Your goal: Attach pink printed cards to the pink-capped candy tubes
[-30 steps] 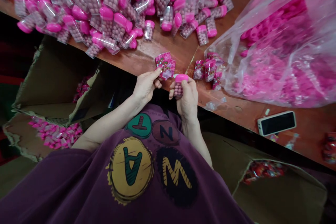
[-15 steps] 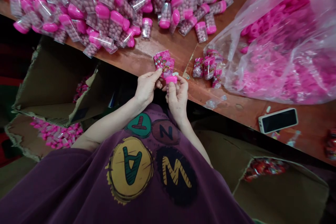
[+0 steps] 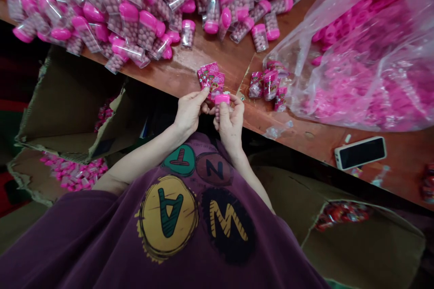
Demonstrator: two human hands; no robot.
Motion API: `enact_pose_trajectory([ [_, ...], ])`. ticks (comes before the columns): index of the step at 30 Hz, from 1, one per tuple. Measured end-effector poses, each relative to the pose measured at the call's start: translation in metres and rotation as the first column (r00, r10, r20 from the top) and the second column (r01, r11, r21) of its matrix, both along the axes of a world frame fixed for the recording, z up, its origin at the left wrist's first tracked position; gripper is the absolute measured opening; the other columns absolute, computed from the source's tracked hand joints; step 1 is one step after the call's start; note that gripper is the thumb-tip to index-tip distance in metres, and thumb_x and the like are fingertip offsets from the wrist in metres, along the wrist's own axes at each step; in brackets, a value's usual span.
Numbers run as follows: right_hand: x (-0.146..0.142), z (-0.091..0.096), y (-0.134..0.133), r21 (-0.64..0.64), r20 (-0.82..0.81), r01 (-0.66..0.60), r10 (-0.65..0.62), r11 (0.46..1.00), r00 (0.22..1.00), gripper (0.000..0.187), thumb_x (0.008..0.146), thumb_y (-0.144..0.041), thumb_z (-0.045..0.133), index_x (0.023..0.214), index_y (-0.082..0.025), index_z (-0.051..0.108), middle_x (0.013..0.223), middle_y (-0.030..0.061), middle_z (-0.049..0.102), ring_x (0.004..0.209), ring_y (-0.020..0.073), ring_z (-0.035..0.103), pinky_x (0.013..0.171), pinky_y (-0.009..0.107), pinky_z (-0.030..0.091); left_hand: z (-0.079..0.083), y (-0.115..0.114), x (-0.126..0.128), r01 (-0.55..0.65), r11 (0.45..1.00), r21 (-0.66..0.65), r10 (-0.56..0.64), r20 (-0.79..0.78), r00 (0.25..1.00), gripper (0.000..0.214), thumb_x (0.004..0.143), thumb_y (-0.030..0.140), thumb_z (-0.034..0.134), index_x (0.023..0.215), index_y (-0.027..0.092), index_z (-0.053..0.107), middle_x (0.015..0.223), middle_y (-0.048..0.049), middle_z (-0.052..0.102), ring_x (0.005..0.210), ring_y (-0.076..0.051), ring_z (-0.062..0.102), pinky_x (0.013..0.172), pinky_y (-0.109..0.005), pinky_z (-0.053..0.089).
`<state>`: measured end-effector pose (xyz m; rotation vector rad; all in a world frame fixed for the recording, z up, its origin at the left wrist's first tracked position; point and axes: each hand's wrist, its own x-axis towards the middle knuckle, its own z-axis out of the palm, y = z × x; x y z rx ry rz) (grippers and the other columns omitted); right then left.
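My left hand [image 3: 189,110] pinches a bunch of pink printed labels [image 3: 210,78] above the table's near edge. My right hand [image 3: 229,119] is closed round a small clear candy tube with a pink cap [image 3: 222,99], held upright right beside the labels. The two hands touch at the fingertips. A big heap of the same pink-capped tubes [image 3: 135,4] filled with small balls lies on the wooden table [image 3: 210,54] beyond my hands. A few labelled tubes [image 3: 267,85] lie to the right of my hands.
A large clear plastic bag [image 3: 359,49] of pink caps fills the right of the table. A phone [image 3: 360,152] lies near the table's front edge. Open cardboard boxes stand below: one at the left [image 3: 68,108] with pink packs, one at the right [image 3: 356,235] with red packs.
My right hand has brought the tube leftward up against the labels in my left hand. The left hand has hardly moved.
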<state>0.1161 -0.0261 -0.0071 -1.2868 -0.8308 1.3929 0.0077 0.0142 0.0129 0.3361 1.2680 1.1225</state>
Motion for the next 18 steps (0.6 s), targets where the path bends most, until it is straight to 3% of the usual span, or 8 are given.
enact_pose_trajectory([
  [8,0.0063,0.0030,0.0014,0.041,0.015,0.070,-0.071,0.997,0.997,0.048,0.097,-0.067,0.069,0.126,-0.036,0.047,0.082,-0.0036,0.061,0.057,0.0095,0.052,0.044,0.022,0.038,-0.0076,-0.0023,-0.0021,0.015,0.998,0.064,-0.016,0.012,1.000,0.049,0.091,0.052,0.084,0.063,0.017,0.064,0.050,0.0039,0.054,0.046,-0.006,0.047,0.053,-0.022,0.042],
  [15,0.0048,-0.0052,-0.0013,0.045,0.077,0.053,-0.056,0.998,0.995,0.049,0.098,-0.065,0.069,0.131,-0.036,0.048,0.087,-0.0016,0.064,0.067,0.0137,0.061,0.055,0.026,0.050,-0.0011,-0.0018,-0.0004,0.051,0.999,0.017,-0.050,-0.014,0.999,0.050,0.092,0.053,0.082,0.063,0.017,0.063,0.049,0.0038,0.052,0.046,-0.006,0.048,0.054,-0.023,0.042],
  [18,0.0031,-0.0045,-0.0039,0.039,0.052,0.027,-0.029,0.999,0.998,0.050,0.096,-0.063,0.072,0.130,-0.035,0.049,0.083,-0.0033,0.063,0.063,0.0118,0.057,0.053,0.025,0.047,-0.0028,-0.0033,0.0008,0.053,0.998,0.043,-0.052,-0.023,0.998,0.054,0.093,0.054,0.080,0.059,0.018,0.060,0.048,0.0033,0.051,0.046,-0.006,0.047,0.053,-0.023,0.041],
])
